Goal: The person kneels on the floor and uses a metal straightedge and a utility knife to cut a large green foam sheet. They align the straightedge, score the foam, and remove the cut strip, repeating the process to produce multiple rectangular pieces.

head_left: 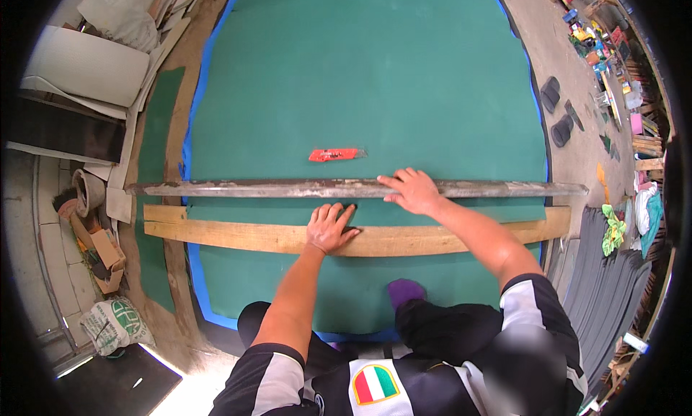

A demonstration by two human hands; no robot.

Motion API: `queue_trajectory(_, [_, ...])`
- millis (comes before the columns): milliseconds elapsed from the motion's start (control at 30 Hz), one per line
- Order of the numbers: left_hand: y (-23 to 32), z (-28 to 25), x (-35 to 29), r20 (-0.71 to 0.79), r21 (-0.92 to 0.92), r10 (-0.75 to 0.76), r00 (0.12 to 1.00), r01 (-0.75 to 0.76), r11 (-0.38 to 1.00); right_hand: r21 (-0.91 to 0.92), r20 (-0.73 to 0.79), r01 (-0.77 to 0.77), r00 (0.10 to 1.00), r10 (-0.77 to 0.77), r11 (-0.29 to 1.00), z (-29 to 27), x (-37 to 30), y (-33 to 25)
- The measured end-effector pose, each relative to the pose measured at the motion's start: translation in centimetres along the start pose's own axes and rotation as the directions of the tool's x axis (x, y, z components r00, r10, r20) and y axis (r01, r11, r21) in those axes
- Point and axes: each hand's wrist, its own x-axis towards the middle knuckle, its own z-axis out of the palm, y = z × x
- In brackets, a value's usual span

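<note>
My left hand [330,229] rests with spread fingers on a long wooden plank [411,241], its fingertips reaching past the far edge onto the green sheet [375,77]. Just beyond the plank, and roughly parallel to it, a long grey metal bar [288,189] spans the sheet from side to side. On that bar lies my right hand [414,191], fingers stretched out and thumb apart toward the near side. A red utility knife [337,154] lies on the sheet a little beyond the bar, touched by neither hand.
Blue material [198,106] edges the sheet. To its left lie a narrow green strip [157,135], stacked white panels [90,63], a cardboard box [108,261] and a white sack [119,324]. Dark slippers [561,131], grey strips [602,286] and a cluttered shelf are on the right.
</note>
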Motion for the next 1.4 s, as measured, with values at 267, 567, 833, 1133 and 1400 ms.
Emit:
queue_trajectory(267, [-0.2, 0.4, -0.9, 0.066, -0.006, -0.037, 0.997, 0.038, 0.999, -0.082, -0.041, 0.131, 0.990, -0.135, 0.988, 1.2, -0.1, -0.9])
queue_trajectory(567, [-0.4, -0.1, -0.8, 0.142, -0.042, -0.072, 0.987, 0.079, 0.996, -0.193, -0.300, 0.110, 0.940, -0.166, 0.975, -3.2, 10.5, 6.1])
queue_trajectory(833, [-0.3, -0.4, -0.5, 0.118, -0.079, -0.066, 0.991, 0.076, 0.994, -0.161, -0.376, 0.121, 0.910, -0.174, 0.980, -4.3, 14.8, 11.9])
queue_trajectory(1133, [-0.9, -0.4, -0.7, 0.139, -0.071, -0.051, 0.989, 0.061, 0.996, -0.039, -0.287, -0.045, 0.957, 0.032, 0.998, -2.7, 16.0, 14.6])
queue_trajectory(1400, [-0.6, 0.3, -1.4, 0.148, -0.095, -0.068, 0.987, 0.082, 0.992, -0.019, -0.152, -0.112, 0.982, 0.108, 0.994, -3.1, 15.8, 14.5])
